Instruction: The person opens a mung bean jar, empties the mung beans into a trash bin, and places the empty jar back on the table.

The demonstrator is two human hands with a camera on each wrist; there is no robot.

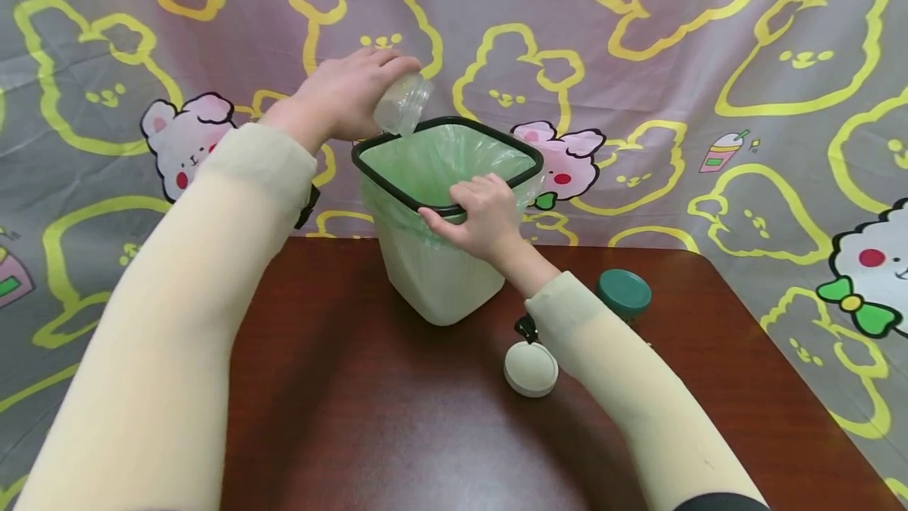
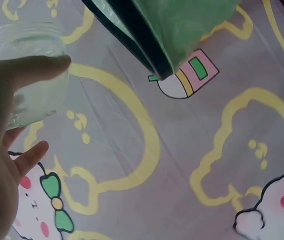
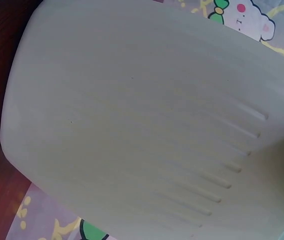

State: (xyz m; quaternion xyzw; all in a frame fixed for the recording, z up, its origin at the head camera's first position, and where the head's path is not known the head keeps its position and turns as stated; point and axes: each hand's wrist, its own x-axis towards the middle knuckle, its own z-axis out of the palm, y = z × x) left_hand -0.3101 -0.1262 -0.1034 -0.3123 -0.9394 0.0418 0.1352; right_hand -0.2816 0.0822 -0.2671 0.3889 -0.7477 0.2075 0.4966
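My left hand (image 1: pixel 351 93) grips a clear jar (image 1: pixel 403 105) tipped on its side, its threaded mouth facing down toward the bin. In the left wrist view the thumb lies across the see-through jar (image 2: pixel 36 50). Below the jar is a pale trash bin (image 1: pixel 443 282) with a black rim (image 1: pixel 489 131) and a light green liner bag (image 1: pixel 433 160). On the bin's near right side my right hand (image 1: pixel 485 215) holds the rim, fingers over the edge and thumb along it. The right wrist view is mostly filled by the bin's grooved wall (image 3: pixel 131 115).
On the brown table (image 1: pixel 397 416), a round cream lid-like piece (image 1: pixel 530 369) lies beside the right forearm. A container with a dark green top (image 1: pixel 624 292) stands farther right, partly hidden by the sleeve. A patterned cloth (image 1: pixel 638 101) hangs behind the table.
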